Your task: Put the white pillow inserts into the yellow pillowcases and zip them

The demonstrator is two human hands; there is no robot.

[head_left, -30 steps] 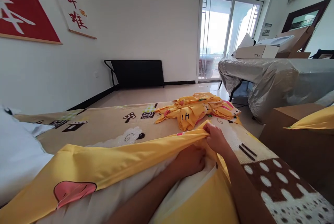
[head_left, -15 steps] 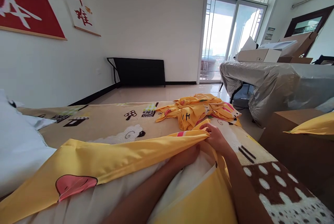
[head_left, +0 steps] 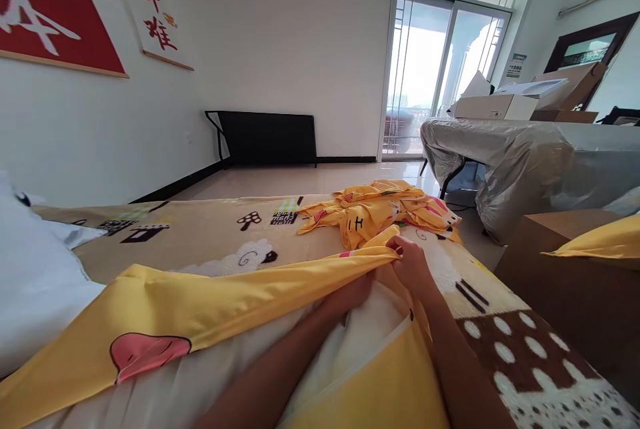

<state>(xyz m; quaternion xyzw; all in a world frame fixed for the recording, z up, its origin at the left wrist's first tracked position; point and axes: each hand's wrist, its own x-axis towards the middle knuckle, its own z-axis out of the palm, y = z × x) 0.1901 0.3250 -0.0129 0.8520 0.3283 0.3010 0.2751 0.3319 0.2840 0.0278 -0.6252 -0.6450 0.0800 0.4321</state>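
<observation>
Evidently R hand (head_left: 411,263), fingers closed, pinched yellow cover (head_left: 225,289), prob. keeping it raised for L hand (head_left: 354,293) below (fingers hidden, grip unclear), w/ yellow bundle (head_left: 367,215) nr far R corner of blanket (head_left: 200,229).

Hands: two, left hand (head_left: 357,290) and right hand (head_left: 407,263). Yellow cover (head_left: 240,292): one. Crumpled yellow heap (head_left: 370,214): one, pieces in it not countable. White quilt (head_left: 215,379): one. Patterned blanket (head_left: 180,245): one. Hanging scrolls: two, red scroll (head_left: 85,42) and white scroll (head_left: 150,12). Plastic-covered table (head_left: 525,149): one. Sliding glass panels (head_left: 423,49): two. White box (head_left: 480,107): one. Black board (head_left: 267,139): one.
</observation>
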